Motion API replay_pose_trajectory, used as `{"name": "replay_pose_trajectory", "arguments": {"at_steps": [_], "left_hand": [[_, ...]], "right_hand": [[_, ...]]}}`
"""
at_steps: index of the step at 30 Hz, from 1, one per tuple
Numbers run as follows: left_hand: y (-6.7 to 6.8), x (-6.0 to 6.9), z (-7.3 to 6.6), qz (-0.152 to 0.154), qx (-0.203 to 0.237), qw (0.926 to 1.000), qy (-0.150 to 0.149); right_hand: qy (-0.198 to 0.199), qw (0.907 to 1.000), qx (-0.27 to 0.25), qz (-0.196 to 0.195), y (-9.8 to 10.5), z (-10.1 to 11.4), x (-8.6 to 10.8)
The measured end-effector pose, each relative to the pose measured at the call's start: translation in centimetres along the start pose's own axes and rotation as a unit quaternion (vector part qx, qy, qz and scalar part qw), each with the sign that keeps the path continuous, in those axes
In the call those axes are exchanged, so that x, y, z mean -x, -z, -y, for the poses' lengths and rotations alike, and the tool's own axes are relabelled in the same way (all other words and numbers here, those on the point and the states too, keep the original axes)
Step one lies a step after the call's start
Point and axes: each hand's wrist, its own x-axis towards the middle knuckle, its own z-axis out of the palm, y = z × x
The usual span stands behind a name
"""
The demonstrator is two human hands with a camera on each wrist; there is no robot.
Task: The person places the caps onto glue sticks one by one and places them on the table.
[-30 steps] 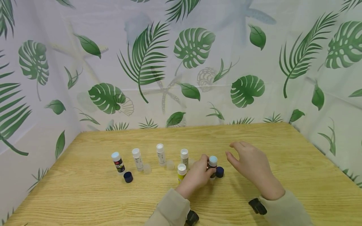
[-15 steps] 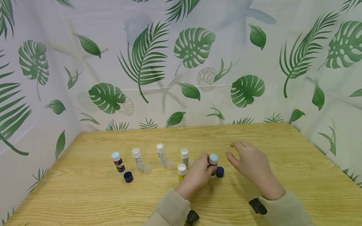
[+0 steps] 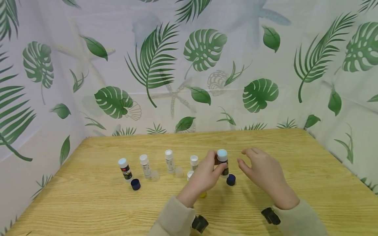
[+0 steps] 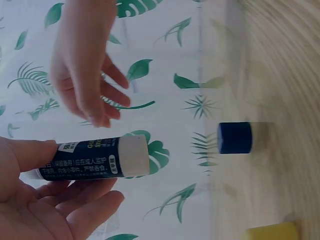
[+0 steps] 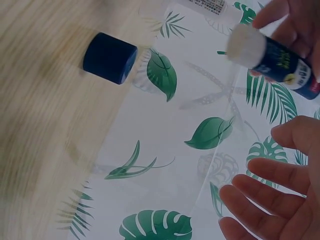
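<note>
A dark-labelled glue stick (image 3: 223,165) with a pale blue-white top is held upright by my left hand (image 3: 202,175), thumb on one side and fingers on the other. The left wrist view shows the glue stick (image 4: 82,160) between thumb and fingers, raised off the table. My right hand (image 3: 264,172) hovers to the right of it, touching nothing; in the right wrist view this hand (image 5: 275,185) has its fingers spread and slightly bent. Just below the held stick, a dark blue cap (image 3: 231,179) sits on the table. A yellow object (image 4: 273,231) shows partly in the left wrist view.
Left of my hands stand a dark glue stick (image 3: 125,171) and white glue sticks, including one at the far left (image 3: 145,167). A blue cap (image 3: 135,184) and clear caps, one (image 3: 155,176) near that stick, lie alongside. A leaf-print cloth (image 3: 165,65) hangs behind the table.
My left hand has lifted the dark glue stick upward from the table, and its forearm now covers more of the yellow stick. My right hand stays where it was.
</note>
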Motion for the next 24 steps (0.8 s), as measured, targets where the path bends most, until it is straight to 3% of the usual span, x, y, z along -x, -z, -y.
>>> {"name": "replay_pose_trajectory", "arguments": {"at_steps": [5,11,15,24], "left_hand": [[1.1,0.0,-0.6,-0.003,0.051,0.9987,-0.008],[2.4,0.1,-0.7,-0.028,0.083,0.9962,0.000],[3.0,0.2,-0.5,-0.039,0.085,0.9955,0.010],[3.7,0.4,-0.4,-0.043,0.062,0.9972,0.003]], "right_hand": [[-0.004,1.0000,0.003,0.004,0.0,0.0,0.1],[-0.001,1.0000,0.005,0.005,0.0,0.1,0.0],[-0.002,1.0000,0.003,0.007,0.0,0.1,0.0],[-0.010,0.9998,0.002,0.014,0.1,0.2,0.0]]}}
